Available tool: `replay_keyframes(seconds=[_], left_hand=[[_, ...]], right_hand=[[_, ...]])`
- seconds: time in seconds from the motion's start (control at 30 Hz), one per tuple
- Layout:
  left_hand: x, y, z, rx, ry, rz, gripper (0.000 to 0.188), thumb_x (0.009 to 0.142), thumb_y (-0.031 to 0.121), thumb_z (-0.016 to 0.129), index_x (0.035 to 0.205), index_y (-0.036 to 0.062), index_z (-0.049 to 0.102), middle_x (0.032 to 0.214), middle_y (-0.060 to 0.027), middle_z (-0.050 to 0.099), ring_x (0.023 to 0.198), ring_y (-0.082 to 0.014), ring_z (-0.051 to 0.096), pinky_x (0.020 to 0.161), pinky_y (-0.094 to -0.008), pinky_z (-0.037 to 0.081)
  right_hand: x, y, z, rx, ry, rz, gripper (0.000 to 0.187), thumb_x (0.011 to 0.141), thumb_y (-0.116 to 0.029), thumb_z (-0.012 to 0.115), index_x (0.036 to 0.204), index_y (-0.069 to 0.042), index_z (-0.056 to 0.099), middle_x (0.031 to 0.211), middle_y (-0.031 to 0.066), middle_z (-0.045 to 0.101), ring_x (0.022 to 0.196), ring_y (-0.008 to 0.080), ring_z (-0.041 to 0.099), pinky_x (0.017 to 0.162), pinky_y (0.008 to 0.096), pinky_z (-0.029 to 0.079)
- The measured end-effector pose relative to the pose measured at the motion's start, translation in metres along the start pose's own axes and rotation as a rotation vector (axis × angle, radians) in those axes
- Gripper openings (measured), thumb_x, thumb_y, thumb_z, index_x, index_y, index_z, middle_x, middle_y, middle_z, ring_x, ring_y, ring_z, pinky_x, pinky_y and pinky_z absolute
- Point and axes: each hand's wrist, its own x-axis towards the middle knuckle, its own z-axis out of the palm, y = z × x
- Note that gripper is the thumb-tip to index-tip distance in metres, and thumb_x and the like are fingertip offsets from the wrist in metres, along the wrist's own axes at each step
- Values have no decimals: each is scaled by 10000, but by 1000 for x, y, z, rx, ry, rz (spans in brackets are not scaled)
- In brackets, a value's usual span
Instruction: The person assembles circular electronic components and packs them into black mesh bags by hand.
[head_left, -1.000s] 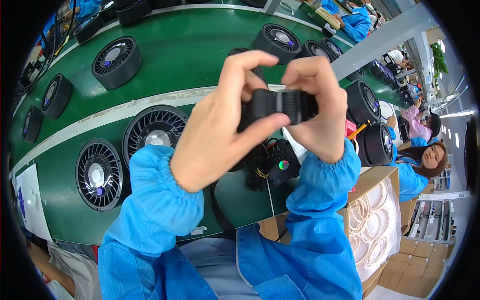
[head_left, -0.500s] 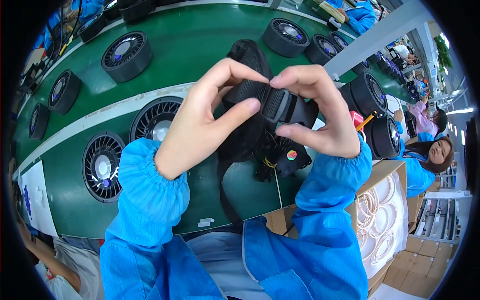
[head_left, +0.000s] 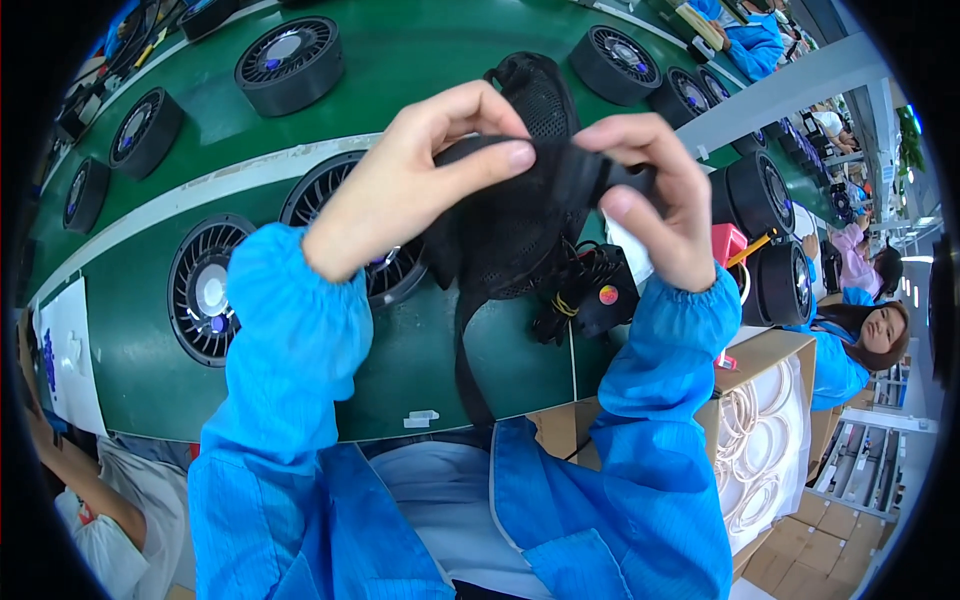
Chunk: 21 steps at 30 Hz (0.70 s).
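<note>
A black mesh pouch or padded strap piece (head_left: pixel 500 225), its exact kind unclear, is held up over the green table between my two hands. My left hand (head_left: pixel 425 170) pinches its upper edge with thumb and fingers. On its other side, my right hand (head_left: pixel 665 195) grips a dark end of it, blurred by motion. A black webbing strap (head_left: pixel 466 370) hangs from it to the table's near edge. Just below my right hand lies a black adapter-like box (head_left: pixel 610 290) with a round coloured sticker, beside a bundled black cable (head_left: pixel 560 310) with a yellow tie.
Several round black fan-like units, one a finned wheel (head_left: pixel 207 290) at left, stand on the green table (head_left: pixel 240 185). A carton (head_left: pixel 765 350) with coiled pale cables is at right, near an orange pen (head_left: pixel 752 247). A co-worker (head_left: pixel 840 345) sits beyond it.
The view has shifted, so the table's things sit higher and to the right. The held black piece has turned; its grey-edged end is now hidden or blurred. Both hands keep their grip.
</note>
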Motion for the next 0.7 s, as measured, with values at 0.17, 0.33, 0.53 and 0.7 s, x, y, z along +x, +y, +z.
replay_keyframes(seconds=[0.17,0.33,0.53,0.7], left_hand=[[-17,39,-30,-66,-64,-187,178,919,220,517,885,47,537,630,52,465,570,-1,436,506,-163,316],[-74,59,-37,229,-91,-304,74,891,108,519,911,39,536,655,-1,492,546,-52,487,513,-192,357],[-85,50,-14,861,-284,40,186,815,66,594,984,17,538,899,-107,546,810,-206,594,685,-300,465],[-35,30,20,451,45,102,294,790,19,603,1071,9,516,1020,-90,536,936,-198,547,843,-315,427]], right_hand=[[-9,27,-38,492,457,-289,445,786,-219,614,1152,-9,473,951,76,577,947,193,560,870,338,440],[-14,47,-62,679,620,-274,409,778,-209,616,1112,-23,471,895,71,568,961,212,552,872,392,443],[-6,40,-49,562,202,-293,322,772,-195,631,1015,-47,480,872,68,569,902,200,572,867,382,442],[6,19,-4,190,108,-96,264,793,-168,634,979,-46,494,860,50,571,859,145,568,839,296,438]])
